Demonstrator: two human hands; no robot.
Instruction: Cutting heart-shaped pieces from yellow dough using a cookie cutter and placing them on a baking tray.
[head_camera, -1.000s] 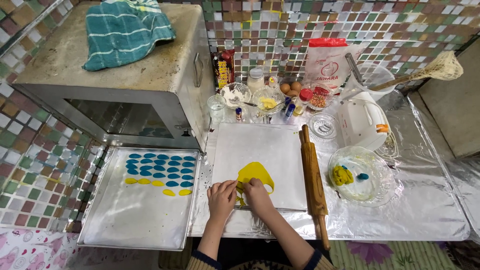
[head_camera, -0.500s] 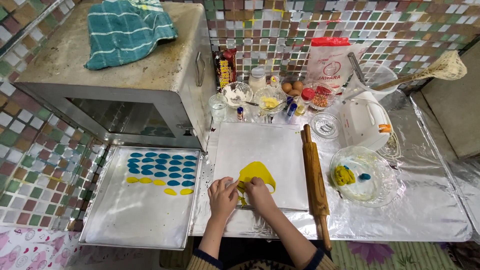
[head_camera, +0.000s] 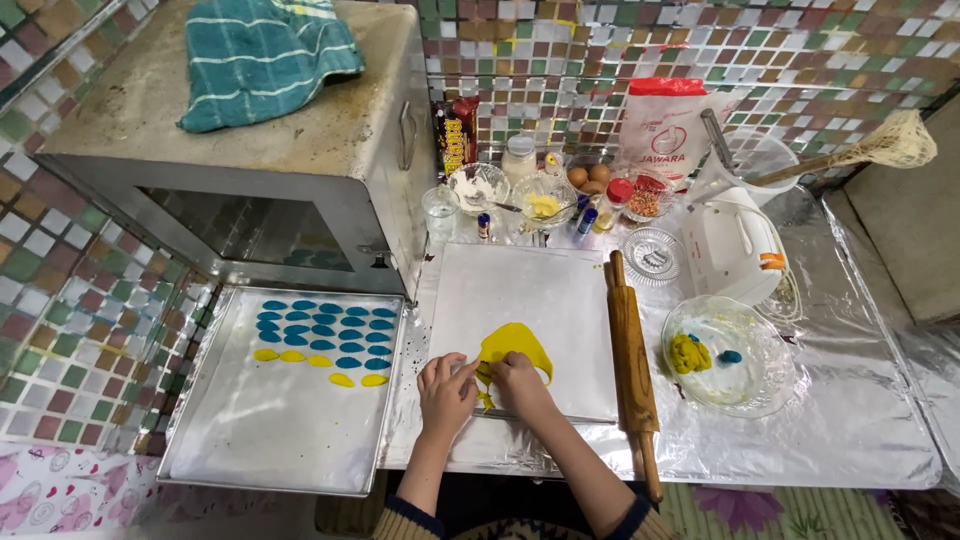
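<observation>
— What sits left of the white work sheet (head_camera: 525, 300)?
— A silver baking tray (head_camera: 270, 440) with rows of blue and yellow dough pieces (head_camera: 325, 335).
— And the hands?
— The left hand (head_camera: 447, 392) and right hand (head_camera: 518, 382) press fingertips on the flat yellow dough (head_camera: 515, 348) at the sheet's near edge; whether they're pinching it, I cannot tell.

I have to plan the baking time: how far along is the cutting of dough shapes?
Done: rows of blue pieces and a few yellow pieces lie on the tray. In hand: left hand and right hand work the rolled yellow dough. Left: most of that sheet, plus lumps in the glass bowl.
</observation>
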